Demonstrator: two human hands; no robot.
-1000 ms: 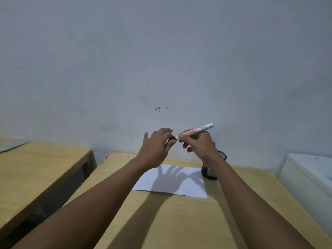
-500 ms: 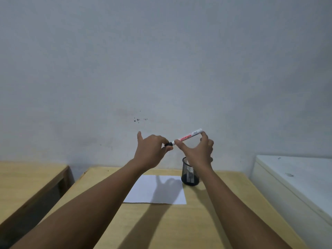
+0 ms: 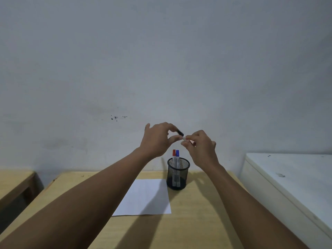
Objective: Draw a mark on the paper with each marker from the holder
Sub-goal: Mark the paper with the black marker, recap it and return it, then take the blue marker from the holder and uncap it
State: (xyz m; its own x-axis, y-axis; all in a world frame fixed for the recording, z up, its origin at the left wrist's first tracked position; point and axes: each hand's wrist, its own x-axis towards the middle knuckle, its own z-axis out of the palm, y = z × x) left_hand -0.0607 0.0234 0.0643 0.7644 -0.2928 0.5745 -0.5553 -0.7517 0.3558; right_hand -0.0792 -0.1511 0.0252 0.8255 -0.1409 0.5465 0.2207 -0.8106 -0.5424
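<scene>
Both hands are raised above the wooden table (image 3: 197, 221). My left hand (image 3: 158, 139) pinches the black cap (image 3: 180, 132) of a white marker. My right hand (image 3: 201, 148) is closed round the marker's body (image 3: 185, 138), most of which is hidden inside the fingers. Below the hands stands a black mesh holder (image 3: 177, 174) with a red-capped marker (image 3: 173, 156) and a blue-capped marker (image 3: 177, 156) upright in it. A blank white sheet of paper (image 3: 145, 198) lies on the table just left of the holder.
A second wooden table (image 3: 12, 182) stands to the left across a dark gap. A white cabinet top (image 3: 291, 178) lies to the right. A grey wall with small dark specks (image 3: 115, 118) rises behind.
The marker has swung from pointing up-right to lying mostly hidden in my right hand. The view has tilted so the holder with two markers shows fully.
</scene>
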